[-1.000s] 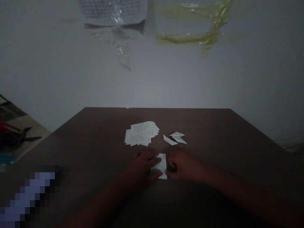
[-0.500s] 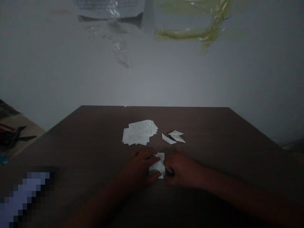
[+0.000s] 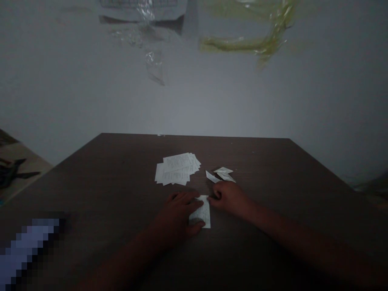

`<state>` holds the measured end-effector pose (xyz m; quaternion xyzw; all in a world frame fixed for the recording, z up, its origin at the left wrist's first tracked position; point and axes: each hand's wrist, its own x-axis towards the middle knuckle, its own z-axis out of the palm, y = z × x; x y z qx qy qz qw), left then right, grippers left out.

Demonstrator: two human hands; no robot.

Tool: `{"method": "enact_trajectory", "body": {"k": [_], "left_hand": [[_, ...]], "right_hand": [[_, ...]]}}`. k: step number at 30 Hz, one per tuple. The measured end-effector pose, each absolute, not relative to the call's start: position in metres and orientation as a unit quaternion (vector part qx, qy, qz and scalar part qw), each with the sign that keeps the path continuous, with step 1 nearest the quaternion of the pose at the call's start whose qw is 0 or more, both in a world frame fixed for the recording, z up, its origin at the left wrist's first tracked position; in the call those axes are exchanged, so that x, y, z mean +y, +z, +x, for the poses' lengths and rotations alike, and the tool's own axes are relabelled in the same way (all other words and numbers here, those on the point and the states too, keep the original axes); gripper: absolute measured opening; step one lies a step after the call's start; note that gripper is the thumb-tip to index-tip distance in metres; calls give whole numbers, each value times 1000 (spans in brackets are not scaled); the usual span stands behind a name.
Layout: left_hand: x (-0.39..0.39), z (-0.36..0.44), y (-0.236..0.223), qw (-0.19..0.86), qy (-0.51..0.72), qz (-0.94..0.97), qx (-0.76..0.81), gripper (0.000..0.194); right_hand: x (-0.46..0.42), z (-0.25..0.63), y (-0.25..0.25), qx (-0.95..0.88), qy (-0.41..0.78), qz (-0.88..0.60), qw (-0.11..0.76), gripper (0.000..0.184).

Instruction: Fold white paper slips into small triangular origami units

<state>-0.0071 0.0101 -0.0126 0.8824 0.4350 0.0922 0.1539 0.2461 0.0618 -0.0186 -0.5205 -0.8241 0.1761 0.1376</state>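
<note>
A small printed sheet of paper (image 3: 206,212) lies on the dark brown table near its front, with a straight right edge. My left hand (image 3: 180,216) rests flat over its left part, fingers and thumb spread and pressing it down. My right hand (image 3: 228,197) is closed with curled fingers at the sheet's upper right corner. Its thumb tip is at or touching that corner; I see nothing inside the fingers. Just beyond the right hand are several folded paper pieces (image 3: 223,171), pointed in shape, one partly covered by the knuckles.
A loose stack of printed paper sheets (image 3: 177,169) lies beyond my left hand. A pixelated bluish-white area (image 3: 27,246) is at the lower left. The table (image 3: 127,161) meets a pale wall (image 3: 194,97) bearing clear and yellowish tape. Dark items (image 3: 12,171) are beyond the table's left side.
My right hand has slid away from me along the sheet's right edge, from its lower part to the upper corner. My left hand stays in place on the sheet.
</note>
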Motion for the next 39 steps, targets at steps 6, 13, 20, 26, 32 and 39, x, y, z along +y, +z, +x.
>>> {"method": "enact_trajectory", "body": {"k": [6,13,20,26,32,39], "left_hand": [[11,-8,-16,152,106,887,423,54],[9,-8,-16,147,99,886,429,53],[11,-6,-13,166,88,879,438,50],[11,-6,-12,170,81,878,439,55],[10,-7,-11,158,81,879,444,51],[9,-7,-11,150,98,883,435,47]], "right_hand": [[70,246,-25,-807,168,-545,150,39],[55,248,-21,-849,171,-483,133,32],[29,244,-10,-852,232,-461,89,33],[19,241,-7,-861,245,-439,75,27],[19,242,-11,-858,257,-438,82,30],[39,244,-13,-853,211,-466,104,38]]}}
